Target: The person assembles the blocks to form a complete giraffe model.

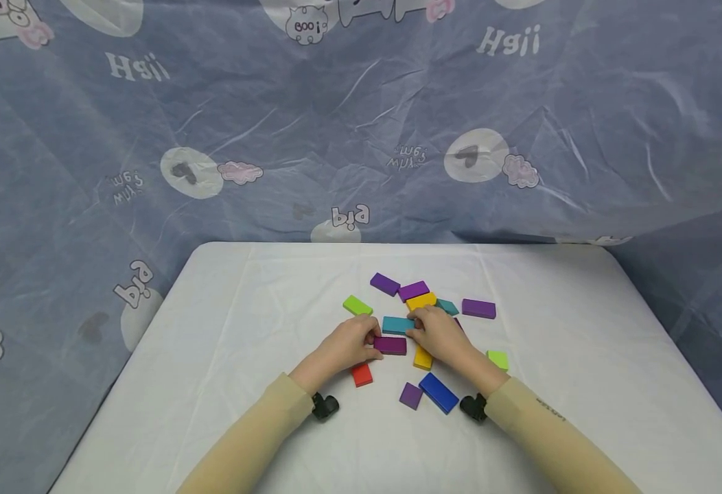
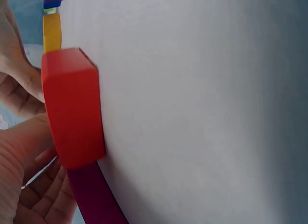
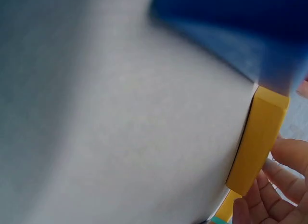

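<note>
In the head view my left hand (image 1: pixel 347 342) pinches the left end of a dark magenta block (image 1: pixel 390 346) between thumb and fingers. Just beyond it, my right hand (image 1: pixel 443 333) pinches the right end of a teal block (image 1: pixel 397 325). The two blocks lie nearly parallel, a small gap between them. A red block (image 1: pixel 362 374) sits by the left wrist and looms large in the left wrist view. Partly under the right hand is a yellow block (image 1: pixel 423 358), also seen beside the fingers in the right wrist view. The right fingertips are partly hidden there.
Beyond the hands lie several purple blocks (image 1: pixel 385 284), another yellow block (image 1: pixel 421 300), a teal piece (image 1: pixel 447 307) and a green block (image 1: pixel 357 305). Nearer are a blue block (image 1: pixel 438 393) and a purple square (image 1: pixel 411 396). A second green block (image 1: pixel 497 359) lies by the right forearm.
</note>
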`<state>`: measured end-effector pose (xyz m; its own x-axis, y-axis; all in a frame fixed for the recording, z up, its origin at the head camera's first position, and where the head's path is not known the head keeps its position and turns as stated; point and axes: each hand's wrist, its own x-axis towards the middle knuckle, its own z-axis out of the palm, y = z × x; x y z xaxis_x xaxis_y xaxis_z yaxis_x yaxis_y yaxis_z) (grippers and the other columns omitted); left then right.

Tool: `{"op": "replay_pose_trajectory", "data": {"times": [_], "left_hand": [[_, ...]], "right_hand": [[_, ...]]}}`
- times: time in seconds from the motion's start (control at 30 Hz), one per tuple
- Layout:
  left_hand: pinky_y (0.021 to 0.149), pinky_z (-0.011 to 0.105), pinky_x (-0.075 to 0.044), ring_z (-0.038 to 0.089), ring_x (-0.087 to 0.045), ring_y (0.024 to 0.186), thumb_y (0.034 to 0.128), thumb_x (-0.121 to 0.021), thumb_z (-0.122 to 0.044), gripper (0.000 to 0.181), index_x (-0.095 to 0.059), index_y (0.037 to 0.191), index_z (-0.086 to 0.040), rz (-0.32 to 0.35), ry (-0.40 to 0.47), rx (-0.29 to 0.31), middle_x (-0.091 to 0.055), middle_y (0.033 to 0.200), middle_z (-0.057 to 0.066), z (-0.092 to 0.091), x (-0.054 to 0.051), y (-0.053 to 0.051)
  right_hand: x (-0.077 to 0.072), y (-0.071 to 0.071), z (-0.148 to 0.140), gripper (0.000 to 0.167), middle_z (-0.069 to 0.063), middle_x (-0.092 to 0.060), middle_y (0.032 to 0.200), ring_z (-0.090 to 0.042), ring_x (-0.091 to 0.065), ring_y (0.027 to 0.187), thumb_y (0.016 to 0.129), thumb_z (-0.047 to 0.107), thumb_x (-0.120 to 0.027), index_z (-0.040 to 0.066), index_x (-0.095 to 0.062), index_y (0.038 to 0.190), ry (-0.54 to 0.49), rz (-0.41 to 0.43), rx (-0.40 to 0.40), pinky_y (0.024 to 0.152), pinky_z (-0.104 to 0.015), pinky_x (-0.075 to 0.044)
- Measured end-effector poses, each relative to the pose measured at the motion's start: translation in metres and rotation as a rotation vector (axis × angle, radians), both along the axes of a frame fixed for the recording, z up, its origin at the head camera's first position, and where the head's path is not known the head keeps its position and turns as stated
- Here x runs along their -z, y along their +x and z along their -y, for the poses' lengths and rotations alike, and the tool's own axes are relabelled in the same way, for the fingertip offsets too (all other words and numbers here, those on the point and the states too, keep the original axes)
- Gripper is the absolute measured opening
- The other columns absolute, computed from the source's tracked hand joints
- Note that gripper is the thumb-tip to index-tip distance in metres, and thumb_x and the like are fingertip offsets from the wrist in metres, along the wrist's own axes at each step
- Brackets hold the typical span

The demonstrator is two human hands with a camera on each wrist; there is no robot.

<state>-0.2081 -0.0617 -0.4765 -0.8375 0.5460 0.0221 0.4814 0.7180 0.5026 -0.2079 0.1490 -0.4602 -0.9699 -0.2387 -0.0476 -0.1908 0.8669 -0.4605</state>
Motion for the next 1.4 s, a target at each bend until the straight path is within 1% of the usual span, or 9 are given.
{"op": "replay_pose_trajectory", "data": {"times": [0.33,0.73,0.87,0.93,1.03,1.1,1.17,1.3,1.4], "left_hand": [[0.066,0.016,-0.045,0.006,-0.051,0.073,0.0777,-0.085,-0.025,0.033,-0.061,0.094,-0.01,-0.038,0.02,-0.002,-0.052,0.084,-0.004,-0.0021,0.0013,0.0017],[0.066,0.017,-0.045,0.007,-0.052,0.074,0.0775,-0.085,-0.025,0.035,-0.061,0.097,-0.009,-0.027,0.039,-0.034,-0.055,0.086,-0.001,-0.0049,0.002,0.0019],[0.069,0.019,-0.046,0.009,-0.053,0.079,0.0791,-0.084,-0.028,0.041,-0.059,0.105,-0.009,-0.011,0.022,-0.056,-0.054,0.093,0.001,-0.0053,0.0011,0.0027],[0.074,0.021,-0.05,0.011,-0.055,0.085,0.0801,-0.083,-0.031,0.048,-0.059,0.115,-0.009,-0.006,0.005,-0.06,-0.055,0.102,0.002,-0.0057,0.0008,0.0025],[0.094,0.027,-0.053,0.017,-0.059,0.106,0.0824,-0.08,-0.034,0.06,-0.056,0.132,-0.01,-0.015,-0.032,-0.037,-0.057,0.125,0.006,-0.0066,0.0005,0.0016],[0.106,0.032,-0.047,0.021,-0.057,0.121,0.0838,-0.079,-0.034,0.065,-0.054,0.138,-0.009,-0.026,-0.054,-0.012,-0.056,0.137,0.007,-0.0072,0.0005,0.0006],[0.112,0.036,-0.042,0.023,-0.052,0.131,0.085,-0.078,-0.033,0.066,-0.053,0.14,-0.009,-0.031,-0.07,0.007,-0.055,0.142,0.008,-0.0077,0.0006,-0.0002],[0.112,0.035,-0.042,0.023,-0.053,0.13,0.0852,-0.078,-0.032,0.064,-0.054,0.14,-0.009,-0.021,-0.069,0.015,-0.058,0.139,0.007,-0.0088,0.0018,-0.0021],[0.108,0.034,-0.046,0.02,-0.057,0.123,0.0838,-0.079,-0.034,0.064,-0.055,0.138,-0.009,-0.014,-0.062,0.001,-0.06,0.135,0.006,-0.0097,0.0023,-0.0034]], "right_hand": [[0.001,-0.0021,0.0003,0.03,-0.005,-0.059,0.088,-0.016,-0.049,0.076,0.092,0.014,-0.07,0.004,-0.069,0.12,-0.019,-0.014,-0.07,0.069,-0.026,-0.046],[0.0011,0.0006,-0.0003,0.029,-0.004,-0.06,0.09,-0.016,-0.05,0.077,0.093,0.009,-0.067,0.004,-0.068,0.122,-0.023,-0.039,-0.115,0.071,-0.026,-0.048],[0.0014,0.0009,-0.0016,0.031,-0.004,-0.06,0.091,-0.016,-0.049,0.078,0.093,0.013,-0.067,0.004,-0.068,0.123,-0.024,-0.033,-0.126,0.07,-0.025,-0.047],[0.0014,0.0011,-0.0025,0.032,-0.004,-0.06,0.092,-0.016,-0.049,0.079,0.093,0.014,-0.067,0.004,-0.067,0.123,-0.017,-0.037,-0.136,0.07,-0.025,-0.047],[0.0008,0.0015,-0.0036,0.032,-0.004,-0.06,0.093,-0.016,-0.05,0.08,0.093,0.014,-0.066,0.004,-0.067,0.124,-0.014,-0.035,-0.146,0.072,-0.026,-0.048],[0.0005,0.0017,-0.0042,0.033,-0.004,-0.06,0.093,-0.016,-0.05,0.08,0.094,0.014,-0.066,0.004,-0.066,0.125,-0.018,-0.036,-0.151,0.073,-0.028,-0.048],[0.0007,0.0018,-0.0049,0.033,-0.005,-0.061,0.094,-0.016,-0.051,0.081,0.094,0.014,-0.066,0.004,-0.066,0.125,-0.022,-0.034,-0.153,0.074,-0.029,-0.049],[0.0011,0.0019,-0.0058,0.033,-0.006,-0.062,0.096,-0.017,-0.052,0.083,0.094,0.014,-0.066,0.006,-0.066,0.126,-0.025,-0.028,-0.155,0.076,-0.03,-0.05],[0.0006,0.002,-0.0065,0.035,-0.006,-0.062,0.099,-0.017,-0.053,0.085,0.094,0.014,-0.066,0.006,-0.065,0.128,-0.026,-0.013,-0.156,0.078,-0.031,-0.051]]}}
